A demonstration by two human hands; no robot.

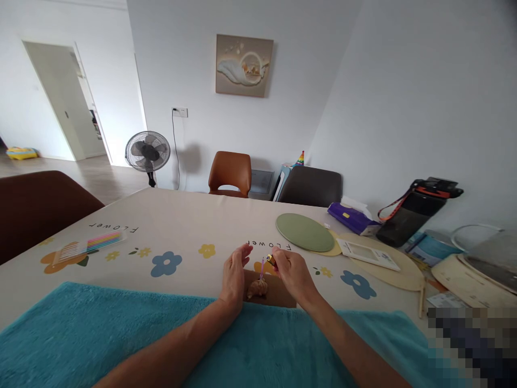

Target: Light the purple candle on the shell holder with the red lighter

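I have the right hand (292, 272) pinching a lighter (270, 260) near the candle (262, 269); the left hand (235, 274) curves nearby, grip spread.

"What can you read?"
"The word 'Flower' (116, 228), in dark letters, upside down from here, on the rectangular cream tablecloth (186, 215) with printed blossoms."
"Where exactly?"
"Twice: once just left of the flat green oval placemat (305, 233), once well apart, far to the placemat's left."
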